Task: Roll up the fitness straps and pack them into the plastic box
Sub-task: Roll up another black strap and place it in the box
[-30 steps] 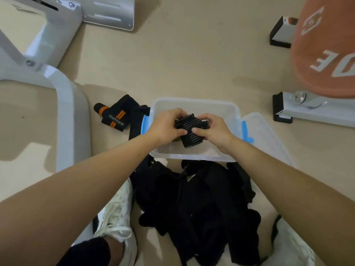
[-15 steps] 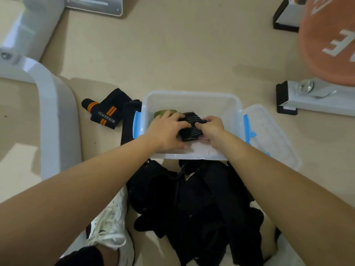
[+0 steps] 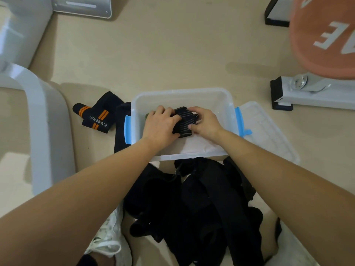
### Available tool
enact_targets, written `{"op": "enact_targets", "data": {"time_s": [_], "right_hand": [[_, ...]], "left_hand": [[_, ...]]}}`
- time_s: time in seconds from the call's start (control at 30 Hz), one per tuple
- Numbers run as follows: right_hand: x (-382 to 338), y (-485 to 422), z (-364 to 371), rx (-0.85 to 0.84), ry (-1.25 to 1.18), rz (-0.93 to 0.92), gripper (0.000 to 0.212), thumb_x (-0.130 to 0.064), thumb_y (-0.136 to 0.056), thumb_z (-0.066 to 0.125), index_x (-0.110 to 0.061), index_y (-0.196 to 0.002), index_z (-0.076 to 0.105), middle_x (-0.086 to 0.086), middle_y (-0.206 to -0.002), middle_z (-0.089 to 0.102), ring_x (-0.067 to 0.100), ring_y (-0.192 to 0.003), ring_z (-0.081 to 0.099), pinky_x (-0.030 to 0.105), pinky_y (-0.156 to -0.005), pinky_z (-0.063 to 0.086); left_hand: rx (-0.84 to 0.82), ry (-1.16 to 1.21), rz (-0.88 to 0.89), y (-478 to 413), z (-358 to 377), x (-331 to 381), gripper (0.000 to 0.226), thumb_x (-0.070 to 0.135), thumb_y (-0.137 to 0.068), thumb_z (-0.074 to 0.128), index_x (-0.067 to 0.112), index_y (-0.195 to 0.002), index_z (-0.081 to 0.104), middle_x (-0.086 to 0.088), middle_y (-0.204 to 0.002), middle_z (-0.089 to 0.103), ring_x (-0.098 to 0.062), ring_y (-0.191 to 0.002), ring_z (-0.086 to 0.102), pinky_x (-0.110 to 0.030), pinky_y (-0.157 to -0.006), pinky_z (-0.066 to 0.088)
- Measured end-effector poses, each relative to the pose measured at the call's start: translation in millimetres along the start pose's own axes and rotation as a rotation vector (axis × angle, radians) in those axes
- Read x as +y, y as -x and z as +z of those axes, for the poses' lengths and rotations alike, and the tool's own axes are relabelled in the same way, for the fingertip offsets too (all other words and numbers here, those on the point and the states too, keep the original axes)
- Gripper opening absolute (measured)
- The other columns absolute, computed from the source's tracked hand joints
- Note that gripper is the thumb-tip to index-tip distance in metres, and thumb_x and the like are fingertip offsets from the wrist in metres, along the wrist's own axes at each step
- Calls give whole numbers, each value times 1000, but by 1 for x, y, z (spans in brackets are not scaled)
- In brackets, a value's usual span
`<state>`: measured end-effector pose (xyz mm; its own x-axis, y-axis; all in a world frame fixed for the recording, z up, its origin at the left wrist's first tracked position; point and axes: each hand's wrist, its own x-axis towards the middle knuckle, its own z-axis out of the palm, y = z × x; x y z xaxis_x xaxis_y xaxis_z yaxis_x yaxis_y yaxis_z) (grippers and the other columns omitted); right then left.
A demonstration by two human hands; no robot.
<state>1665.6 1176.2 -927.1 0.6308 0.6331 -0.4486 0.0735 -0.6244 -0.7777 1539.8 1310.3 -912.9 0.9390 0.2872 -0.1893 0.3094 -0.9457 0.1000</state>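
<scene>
Left hand (image 3: pixel 161 125): centre frame, fingers curled over rolled strap (image 3: pixel 183 122). Rolled strap: between both hands, low inside plastic box (image 3: pixel 192 98), long axis running up-down frame. Right hand (image 3: pixel 206 122): fingers pinching its right side, equally near.

Translucent plastic box (image 3: pixel 221 96) (glossy), matt ribbed cloth strap (image 3: pixel 183 121)

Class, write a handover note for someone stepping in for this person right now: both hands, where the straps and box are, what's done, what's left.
Hands: left hand and right hand both grip one rolled striped strap inside the plastic box.
The lid lies off, right of the box.
Done: this roll is almost packed.
Left: let go, then roll and pack the orange-striped strap left of the box and the black strap pile on its near side.
</scene>
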Motion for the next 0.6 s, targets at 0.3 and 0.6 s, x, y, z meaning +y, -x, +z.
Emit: {"op": "enact_targets", "data": {"time_s": [0.3,0.6], "right_hand": [[-20,18,-28,-65,223,-14,71,-9,-86,77,-26,-148,47,11,-127,61,25,-111,62,38,-106,47],[-40,148,-64,109,235,-233,9,-18,-89,72,-23,-97,73,-7,-84,71,6,-76,64,14,-74,50]], "left_hand": [[-113,116,-5,4,-17,-1,61,47,-87,69,30,-144,55,-4,-140,56,-30,-125,46,-43,-96,46],[128,349,243,83,-69,19,20,28,-91,66,20,-109,73,3,-97,67,-21,-93,61,-40,-72,54]]}}
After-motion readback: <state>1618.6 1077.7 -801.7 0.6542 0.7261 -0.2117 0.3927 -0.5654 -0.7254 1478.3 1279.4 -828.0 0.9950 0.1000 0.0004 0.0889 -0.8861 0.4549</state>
